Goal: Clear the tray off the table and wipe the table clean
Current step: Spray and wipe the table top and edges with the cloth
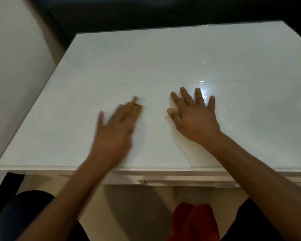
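A glossy white table fills the view. My left hand lies blurred over its near middle, pressing a small yellow-brown cloth that peeks out past the fingertips. My right hand rests flat on the tabletop to the right, fingers spread and straight, holding nothing. No tray shows in this view.
A dark sofa stands behind the table's far edge. A pale wall runs along the left. A red cloth lies on my lap below the table's front edge. A drawer front sits under that edge.
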